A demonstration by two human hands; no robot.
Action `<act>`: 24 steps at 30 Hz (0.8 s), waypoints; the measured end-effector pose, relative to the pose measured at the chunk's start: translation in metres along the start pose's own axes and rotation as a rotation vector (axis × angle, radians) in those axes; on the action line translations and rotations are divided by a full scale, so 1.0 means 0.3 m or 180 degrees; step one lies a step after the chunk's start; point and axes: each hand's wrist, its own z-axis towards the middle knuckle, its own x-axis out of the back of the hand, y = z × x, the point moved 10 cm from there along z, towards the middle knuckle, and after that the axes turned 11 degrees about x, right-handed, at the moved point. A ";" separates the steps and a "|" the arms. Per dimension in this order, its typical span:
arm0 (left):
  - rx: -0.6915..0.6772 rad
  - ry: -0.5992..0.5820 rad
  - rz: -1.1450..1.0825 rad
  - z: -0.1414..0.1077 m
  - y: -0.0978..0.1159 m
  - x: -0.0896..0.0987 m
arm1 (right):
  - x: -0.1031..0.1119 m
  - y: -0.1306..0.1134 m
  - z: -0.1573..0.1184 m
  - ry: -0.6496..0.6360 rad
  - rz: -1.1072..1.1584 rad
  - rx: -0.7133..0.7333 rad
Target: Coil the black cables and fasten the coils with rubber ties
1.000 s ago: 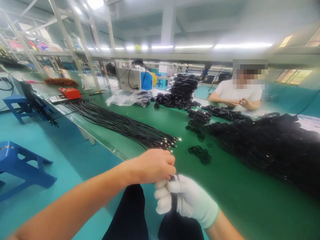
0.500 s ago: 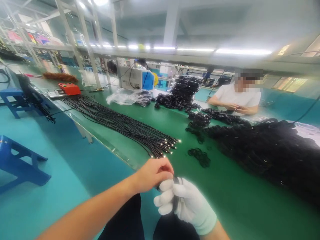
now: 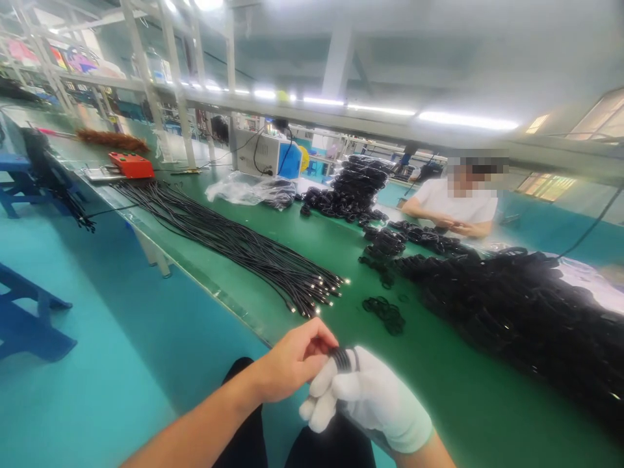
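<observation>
My right hand (image 3: 370, 396), in a white glove, has its fingers bent around a small coil of black cable (image 3: 344, 359). The coil's turns lie side by side near the gloved index finger. My bare left hand (image 3: 297, 357) meets it from the left, thumb and fingers pinched at the coil's edge. Part of the coil is hidden behind the glove. Just beyond my hands, a long bundle of straight black cables (image 3: 234, 250) lies on the green table (image 3: 292, 224), its metal plug ends (image 3: 324, 289) toward me.
A large heap of black coiled cables (image 3: 507, 318) covers the right side, with loose black rings (image 3: 384, 314) nearer me. A red device (image 3: 130, 165) stands at the left. Across the table sits a person in a white shirt (image 3: 458, 201). A blue stool (image 3: 29, 312) is on the floor.
My hands have shifted slightly down in view, and the coil's turns now show between them. The left fingers have moved along the coil's edge. The camera view has tilted a little.
</observation>
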 end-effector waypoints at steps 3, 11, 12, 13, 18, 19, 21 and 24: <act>-0.0115 -0.0107 0.0257 -0.007 0.015 -0.002 | -0.017 0.005 -0.001 -0.0126 -0.0108 -0.0081; -0.0794 0.0607 0.0327 -0.069 0.078 0.021 | -0.088 -0.017 -0.001 -0.0549 -0.0542 -0.0392; -0.0966 0.0700 0.0318 -0.085 0.093 0.020 | -0.096 -0.020 -0.004 -0.0604 -0.0650 -0.0447; -0.1158 0.0804 0.0338 -0.102 0.110 0.019 | -0.101 -0.024 -0.007 -0.0631 -0.0743 -0.0474; -0.2044 0.1369 0.0672 -0.188 0.186 0.005 | -0.118 -0.048 -0.010 -0.0547 -0.0881 -0.0355; -0.2077 0.1439 0.0710 -0.194 0.193 0.005 | -0.118 -0.051 -0.010 -0.0514 -0.0862 -0.0329; -0.1987 0.1417 0.0777 -0.191 0.203 0.005 | -0.119 -0.055 -0.014 -0.0482 -0.0842 -0.0351; -0.1588 0.0923 0.1006 -0.158 0.214 -0.019 | -0.125 -0.064 -0.024 -0.0541 -0.0953 -0.0497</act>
